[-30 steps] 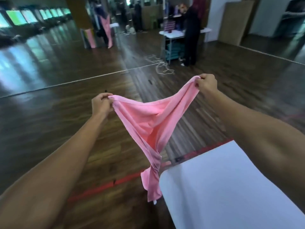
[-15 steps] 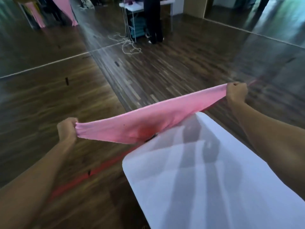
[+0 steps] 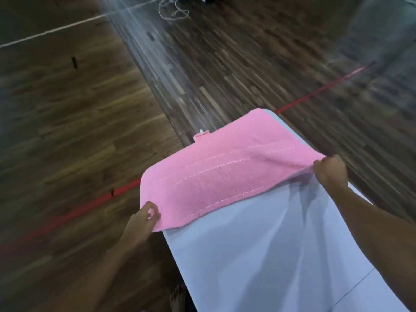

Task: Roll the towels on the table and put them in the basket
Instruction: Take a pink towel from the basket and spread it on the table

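Left hand (image 3: 146,213) and right hand (image 3: 329,171) each pinch a near corner of the pink towel (image 3: 225,170) spread over the white table's (image 3: 258,255) far end, bare tabletop nearer.

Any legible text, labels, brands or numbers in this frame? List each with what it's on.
None readable.
The pink towel has a small white tag at its far edge, too small and blurred to show any print.
The white table and the wooden floor carry only lines, no lettering.
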